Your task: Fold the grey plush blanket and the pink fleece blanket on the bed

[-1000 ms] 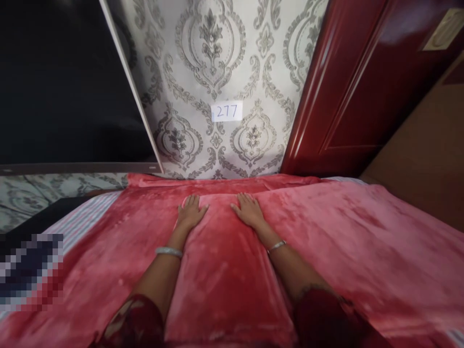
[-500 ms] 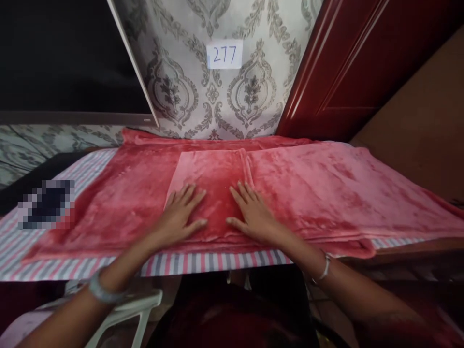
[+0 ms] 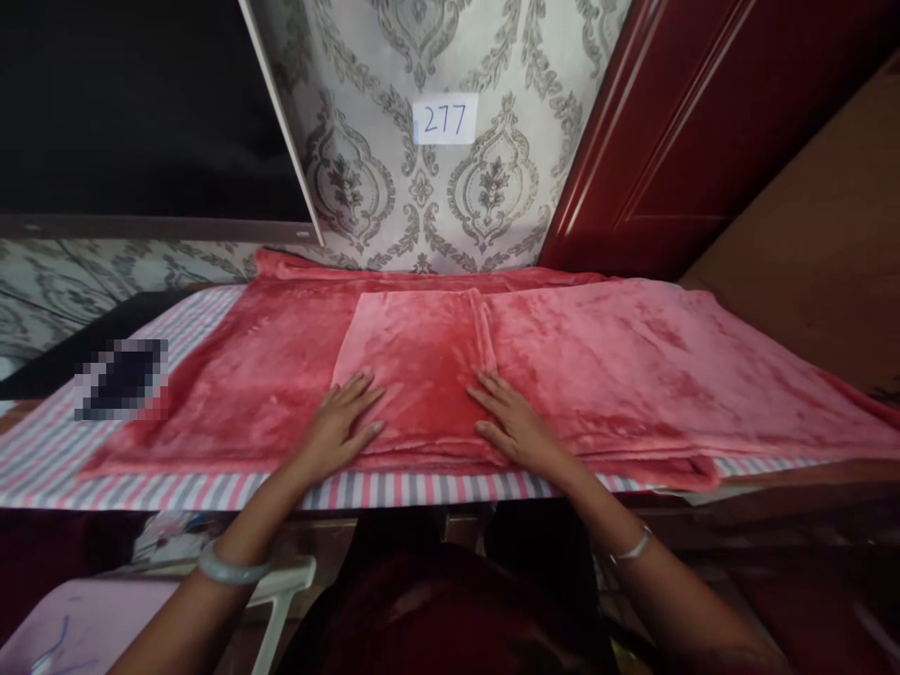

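A reddish-pink plush blanket lies spread along the table, partly folded over itself in layers. Flat on its folded middle part rests my left hand, fingers spread, at the left edge of the lighter folded section. My right hand presses on the blanket too, open and palm down, beside the raised fold line that runs front to back. Neither hand grips the fabric. Under the blanket, a striped cloth in pink, grey and white shows along the front edge and at the left.
A dark screen stands at the back left. A paper marked 277 is on the patterned wall. A red panelled door is at the right. A pixelated dark item lies on the striped cloth. Below left is a pink surface.
My hands have slid slightly apart over the blanket and a little toward me, staying open. The view has shifted a little.
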Tool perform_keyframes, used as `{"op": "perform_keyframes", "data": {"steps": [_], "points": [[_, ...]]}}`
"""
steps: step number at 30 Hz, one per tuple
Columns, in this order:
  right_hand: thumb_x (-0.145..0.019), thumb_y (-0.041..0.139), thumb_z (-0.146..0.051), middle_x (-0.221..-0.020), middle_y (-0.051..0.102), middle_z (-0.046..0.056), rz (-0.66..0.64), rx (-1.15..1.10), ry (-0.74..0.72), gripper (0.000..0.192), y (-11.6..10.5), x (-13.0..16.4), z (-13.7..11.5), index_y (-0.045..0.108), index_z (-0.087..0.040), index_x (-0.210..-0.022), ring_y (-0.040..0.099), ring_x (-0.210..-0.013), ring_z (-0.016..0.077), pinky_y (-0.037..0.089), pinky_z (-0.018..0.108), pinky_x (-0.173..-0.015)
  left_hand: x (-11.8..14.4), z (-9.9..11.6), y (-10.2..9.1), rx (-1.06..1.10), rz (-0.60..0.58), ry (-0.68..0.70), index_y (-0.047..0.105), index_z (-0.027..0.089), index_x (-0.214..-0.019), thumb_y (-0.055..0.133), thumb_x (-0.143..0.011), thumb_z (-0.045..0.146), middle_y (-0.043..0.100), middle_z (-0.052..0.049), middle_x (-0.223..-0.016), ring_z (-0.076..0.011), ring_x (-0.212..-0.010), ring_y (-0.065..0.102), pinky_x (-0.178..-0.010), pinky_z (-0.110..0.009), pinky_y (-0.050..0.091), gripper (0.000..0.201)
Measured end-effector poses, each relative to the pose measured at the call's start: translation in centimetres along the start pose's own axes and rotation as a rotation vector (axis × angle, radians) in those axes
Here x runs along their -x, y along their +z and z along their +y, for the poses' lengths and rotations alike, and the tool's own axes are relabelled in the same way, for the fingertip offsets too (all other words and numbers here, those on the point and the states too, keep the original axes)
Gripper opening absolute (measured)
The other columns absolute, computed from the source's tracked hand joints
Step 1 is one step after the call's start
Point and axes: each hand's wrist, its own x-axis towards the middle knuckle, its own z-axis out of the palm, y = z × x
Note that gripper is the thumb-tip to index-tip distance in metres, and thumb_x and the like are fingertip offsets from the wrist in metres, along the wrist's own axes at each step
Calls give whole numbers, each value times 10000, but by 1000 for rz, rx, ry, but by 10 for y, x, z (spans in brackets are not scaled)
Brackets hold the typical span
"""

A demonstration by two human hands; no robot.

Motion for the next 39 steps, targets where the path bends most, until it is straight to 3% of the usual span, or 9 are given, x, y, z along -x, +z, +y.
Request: {"op": "perform_keyframes", "data": {"steps": [4, 8, 14, 19, 23, 27, 30, 35, 39], "points": [[-1001, 423, -539, -1542, 428, 128, 93, -96, -5, 545, -12, 31, -2, 528, -242, -1445, 403, -1416, 284, 373, 511, -1132, 20, 16, -8, 30, 171, 99, 612, 195, -1307, 514, -955, 469, 640, -128, -1353, -276, -1287, 572, -1067, -501, 475, 456], [-1008, 452, -472, -1299, 626, 129, 192, -91, 43, 469, -23, 50, -13, 565, -241, -1401, 570, -1203, 274, 479, 467, -1006, 17, 54, -1, 37, 220, 227, 623, 205, -1253, 578, -942, 332, 691, -103, -1250, -245, -1180, 630, -991, -452, 525, 339], [-942, 597, -425, -1069, 633, 109, 145, -73, 45, 548, -27, 55, -25, 508, -218, -1441, 583, -971, 249, 502, 423, -875, -20, 102, 25, 10, 184, 330, 599, 156, -1253, 602, -922, 291, 672, -131, -1197, -279, -1102, 609, -956, -487, 510, 358], [-974, 511, -327, -1033, 655, 83, 160, -202, 78, 501, -27, 51, -18, 476, -240, -1466, 596, -943, 225, 493, 405, -865, -43, 124, 29, 31, 65, 271, 622, 150, -1154, 589, -929, 278, 660, -93, -1022, -247, -949, 594, -833, -418, 516, 261], [-932, 534, -293, -1015, 678, 82, 171, -276, 100, 531, -25, 47, -14, 490, -208, -1455, 611, -913, 218, 498, 395, -847, -54, 133, 32, -30, -19, 254, 633, 152, -1114, 627, -905, 311, 638, -88, -999, -250, -910, 581, -796, -403, 503, 262], [-879, 596, -291, -1013, 682, 70, 179, -308, 122, 598, -22, 45, -17, 482, -220, -1462, 607, -922, 218, 494, 401, -862, -60, 137, 37, -47, -50, 282, 652, 160, -972, 557, -937, 246, 629, -65, -908, -220, -849, 585, -766, -362, 493, 133], [-856, 554, -231, -974, 674, 44, 182, -421, 167, 622, -21, 42, -17, 465, -216, -1472, 605, -852, 180, 503, 346, -798, -62, 135, 41, 23, 25, 284, 640, 161, -866, 503, -944, 177, 619, -50, -836, -195, -795, 585, -724, -327, 487, 158], [-826, 561, -239, -982, 662, 24, 161, -608, 297, 660, -19, 32, -16, 452, -206, -1476, 563, -708, 119, 476, 270, -671, -59, 129, 43, 307, 215, 256, 631, 166, -937, 481, -953, 147, 641, -46, -877, -159, -809, 603, -722, -279, 497, 151], [-779, 539, -193, -912, 630, 7, 200, -741, 304, 622, -13, 17, -16, 522, -195, -1401, 548, -692, 107, 470, 244, -646, -54, 129, 41, 235, 268, 362, 646, 175, -970, 492, -951, 149, 655, -59, -912, -176, -854, 597, -752, -300, 502, 157]]}}
